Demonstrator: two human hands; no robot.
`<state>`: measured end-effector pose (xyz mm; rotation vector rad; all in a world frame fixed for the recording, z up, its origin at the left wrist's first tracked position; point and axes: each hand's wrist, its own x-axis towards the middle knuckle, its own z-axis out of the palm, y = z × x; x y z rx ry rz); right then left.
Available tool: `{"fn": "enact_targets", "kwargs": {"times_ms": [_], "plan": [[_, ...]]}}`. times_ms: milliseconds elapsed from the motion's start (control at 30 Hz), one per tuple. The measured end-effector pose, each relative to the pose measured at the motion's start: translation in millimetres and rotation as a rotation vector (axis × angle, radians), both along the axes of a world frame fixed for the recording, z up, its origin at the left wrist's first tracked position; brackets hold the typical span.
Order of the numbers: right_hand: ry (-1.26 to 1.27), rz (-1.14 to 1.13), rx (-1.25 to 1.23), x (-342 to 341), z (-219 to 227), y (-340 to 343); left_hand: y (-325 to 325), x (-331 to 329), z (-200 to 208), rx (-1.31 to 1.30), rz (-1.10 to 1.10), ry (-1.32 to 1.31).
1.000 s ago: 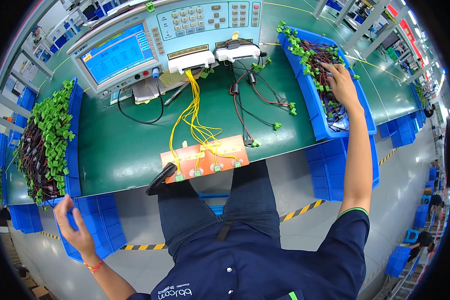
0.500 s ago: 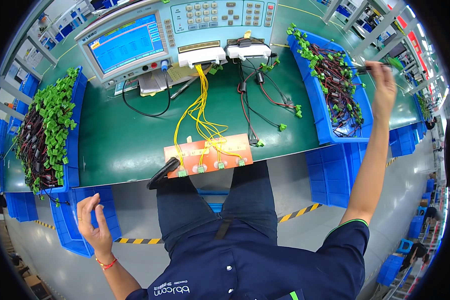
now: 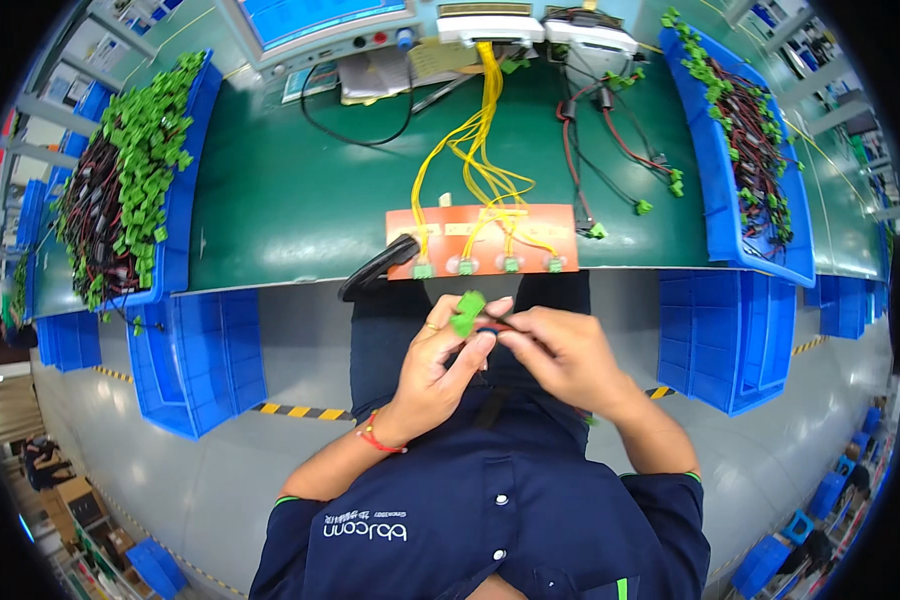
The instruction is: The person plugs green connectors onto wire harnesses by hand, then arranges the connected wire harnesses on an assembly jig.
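Observation:
My left hand [image 3: 432, 372] and my right hand [image 3: 572, 358] meet in front of my lap, just below the table edge. Between them is a wire harness with a bright green connector [image 3: 467, 313] and dark and red leads. The left fingers pinch it close to the connector, while the right fingers close on the wires; part of it hides behind the fingers. Just beyond, an orange test board [image 3: 482, 229] lies at the table's edge, with small green sockets in a row and yellow wires [image 3: 489, 130] running up to a tester. A black handle-like piece [image 3: 380, 267] sits at its left end.
Blue bins of green-ended harnesses stand at left [image 3: 182, 225] and right [image 3: 725, 190] on the green table [image 3: 300, 200]. The tester [image 3: 425, 25] is at the back, with loose black and red leads [image 3: 610, 150] beside it. Blue crates [image 3: 195, 370] hang below the edge.
My right hand has come from the right bin to the middle, bringing the wire harness. My left hand has moved in from the left and gripped it. The view has shifted too.

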<state>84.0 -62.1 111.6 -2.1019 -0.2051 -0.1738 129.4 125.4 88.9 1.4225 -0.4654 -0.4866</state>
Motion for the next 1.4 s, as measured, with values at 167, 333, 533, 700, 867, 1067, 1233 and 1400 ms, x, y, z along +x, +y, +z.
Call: {"fn": "enact_targets", "kwargs": {"times_ms": [167, 333, 533, 700, 867, 1067, 1233, 1400], "plan": [[0.114, -0.049, 0.229, -5.8, -36.5, 34.4, 6.8, 0.5, -14.2, -0.077, 0.104, 0.082], [0.135, -0.212, 0.57, -9.1, -52.2, 41.1, 14.9, 7.9, -21.4, -0.235, 0.142, 0.427], [0.486, -0.032, 0.862, -8.2, -56.2, 33.7, 10.0, 6.4, -12.1, -0.108, 0.075, 0.304], [0.496, -0.056, 0.915, -5.5, -60.1, 42.8, 13.1, 10.3, -29.2, -0.052, 0.082, 0.328], [0.59, 0.0, 0.943, -4.6, -61.7, 33.7, 3.1, 10.8, -20.4, -0.04, 0.124, 0.311], [0.452, -0.073, 0.863, -0.3, -51.5, 41.7, 10.6, 8.1, -32.4, 0.018, 0.026, 0.24], [0.196, -0.181, 0.716, 5.3, -52.6, 38.9, 6.5, 10.8, -29.3, 0.031, 0.087, 0.24], [0.36, -0.163, 0.819, -16.1, -48.9, 18.0, 4.0, 23.7, -24.0, 0.113, 0.079, 0.267]]}}
